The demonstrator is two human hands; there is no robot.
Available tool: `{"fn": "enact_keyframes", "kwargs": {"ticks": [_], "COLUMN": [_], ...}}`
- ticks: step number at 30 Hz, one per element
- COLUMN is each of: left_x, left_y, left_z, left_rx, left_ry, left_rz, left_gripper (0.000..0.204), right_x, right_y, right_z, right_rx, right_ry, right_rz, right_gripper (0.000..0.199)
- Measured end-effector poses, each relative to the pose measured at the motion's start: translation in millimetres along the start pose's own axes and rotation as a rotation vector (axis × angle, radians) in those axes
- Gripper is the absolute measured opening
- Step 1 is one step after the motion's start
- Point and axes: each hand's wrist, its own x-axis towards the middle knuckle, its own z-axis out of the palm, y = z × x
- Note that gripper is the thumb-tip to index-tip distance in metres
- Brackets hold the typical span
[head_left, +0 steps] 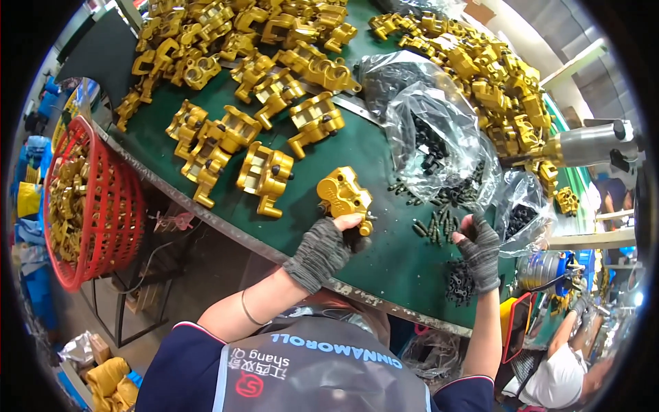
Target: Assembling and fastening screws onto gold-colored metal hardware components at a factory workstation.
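My left hand point(321, 254), in a grey fingerless glove, grips a gold brake caliper point(345, 195) at its near end, thumb on top. The caliper is held at the front of the green table point(384, 275). My right hand point(480, 253), gloved the same way, is curled with thumb and forefinger close together; whatever is between them is too small to make out. Beside its fingertips lies a cluster of small black ribbed pins point(436, 226). Close by its wrist side is a pile of small black clip-like parts point(460, 283).
Gold calipers point(261, 172) stand in groups across the table, with another heap point(501, 89) at back right. Clear plastic bags point(436, 127) hold black parts. A red basket point(96, 206) of gold parts stands left. A metal power tool point(590, 143) juts in from the right; a co-worker point(559, 371) sits lower right.
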Motion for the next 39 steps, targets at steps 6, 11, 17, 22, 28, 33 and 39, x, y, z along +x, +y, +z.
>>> {"fn": "enact_keyframes", "kwargs": {"ticks": [6, 11, 17, 22, 28, 33, 39], "left_x": [0, -2, 4, 1, 1, 5, 9], "left_y": [-2, -5, -10, -11, -13, -15, -19], "left_z": [1, 10, 6, 14, 10, 10, 1], "left_rx": [-0.039, -0.044, -0.068, 0.082, 0.255, 0.103, 0.273], "left_ry": [0.031, 0.059, 0.054, 0.166, 0.191, 0.113, 0.152], "left_rz": [0.02, 0.05, 0.04, 0.135, 0.173, 0.191, 0.275], "left_gripper": [0.024, 0.022, 0.024, 0.023, 0.023, 0.024, 0.024], "right_x": [8, 10, 10, 11, 16, 13, 5], "right_y": [-89, -97, -95, -93, -78, -88, -93], "right_z": [52, 76, 92, 82, 87, 95, 98], "right_rx": [0.647, 0.786, 0.576, 0.602, 0.559, 0.812, 0.093], "right_ry": [-0.154, -0.176, -0.066, -0.134, -0.229, -0.184, 0.103], "right_rz": [0.1, 0.21, 0.055, 0.07, 0.35, 0.193, -0.41], "right_gripper": [0.013, 0.013, 0.013, 0.015, 0.014, 0.012, 0.014]}}
